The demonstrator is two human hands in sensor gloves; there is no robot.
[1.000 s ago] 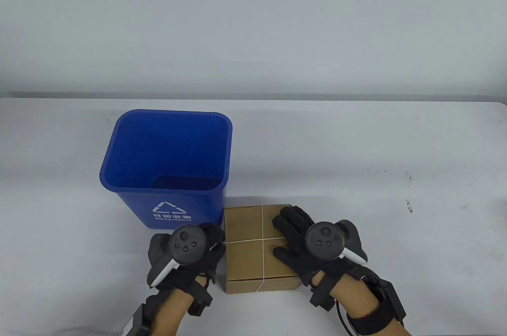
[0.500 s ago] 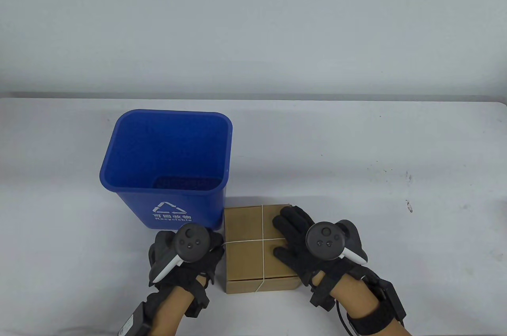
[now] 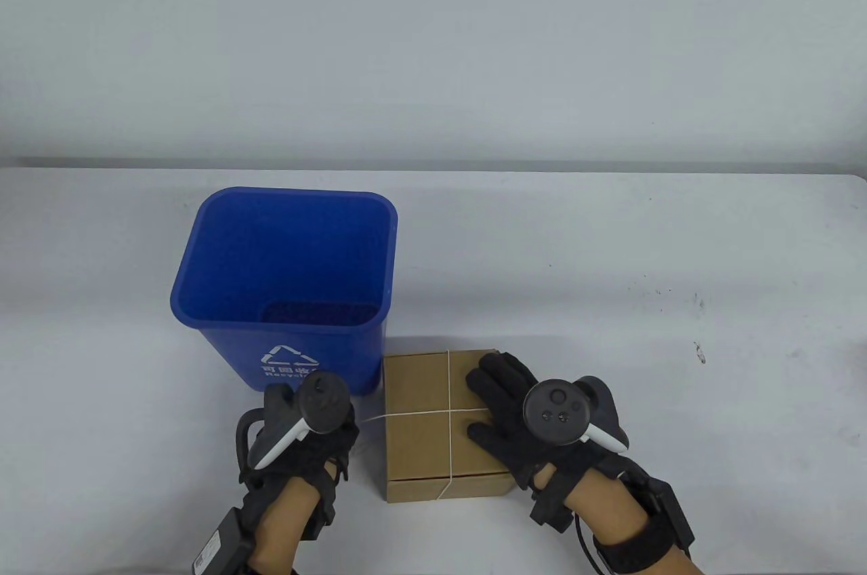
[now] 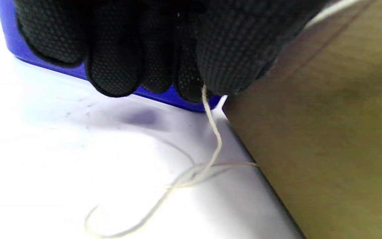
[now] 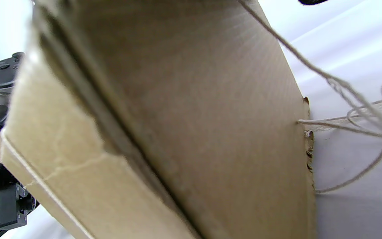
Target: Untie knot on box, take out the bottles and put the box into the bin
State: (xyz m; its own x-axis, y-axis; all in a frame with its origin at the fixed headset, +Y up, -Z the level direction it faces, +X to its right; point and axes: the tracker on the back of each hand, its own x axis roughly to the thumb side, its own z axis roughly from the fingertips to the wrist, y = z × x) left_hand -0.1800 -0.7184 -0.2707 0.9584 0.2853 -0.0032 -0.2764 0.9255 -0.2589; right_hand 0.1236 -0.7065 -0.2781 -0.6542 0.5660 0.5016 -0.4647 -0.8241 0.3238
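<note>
The fingers (image 4: 191, 76) of the left hand (image 3: 298, 439) are curled together and pinch a free end of the string (image 4: 212, 132) just beside the left wall of the box (image 3: 433, 426). From the pinch the string droops to a loose tangle on the bench (image 3: 609, 263), then runs to the box edge. The knot itself cannot be made out.

The right hand (image 3: 521, 419) rests on top of the box with fingers (image 3: 491, 375) straight and spread, pressing the lid down, curled round nothing.

Step in hand: untying. The string is not yet off; it crosses the lid both ways. The bottles are not in view, presumably inside the closed box.

Next move, as a judgement: draw the pinched end away from the box, leftward, while the right hand holds the box against sliding. If the tangle cinches rather than releases, the pull will tighten it.

Beyond the left fingers, on their far side, stands the blue bin (image 3: 284, 284), open, very close to the box's far left corner. It limits room for a pull away from the person; a sideways pull looks clear.
</note>
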